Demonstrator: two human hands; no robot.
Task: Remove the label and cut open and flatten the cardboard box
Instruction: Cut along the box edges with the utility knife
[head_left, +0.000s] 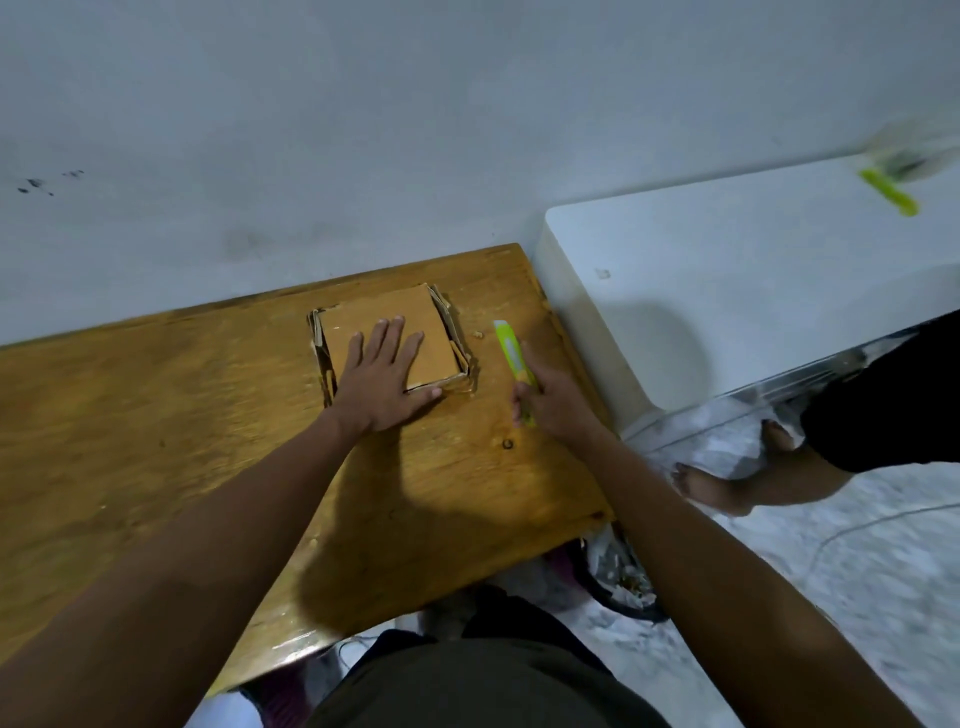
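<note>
A brown cardboard box (415, 317) lies pressed flat on the wooden table (156, 415), near the far right corner, with crumpled side flaps sticking out along its left and right edges. My left hand (382, 376) lies on top of it, palm down and fingers straight and spread. Just right of the box, a yellow-green utility knife (509, 353) lies on the table pointing away from me. My right hand (550, 400) rests on the knife's near end, thumb and fingers pinching its handle. No label is visible on the box.
A white appliance top (753, 291) stands against the table's right side, with a second yellow-green object (888, 193) at its far end. Another person's bare feet (711, 483) stand on the floor at the right. A bin with scraps (618, 577) sits under the table's edge.
</note>
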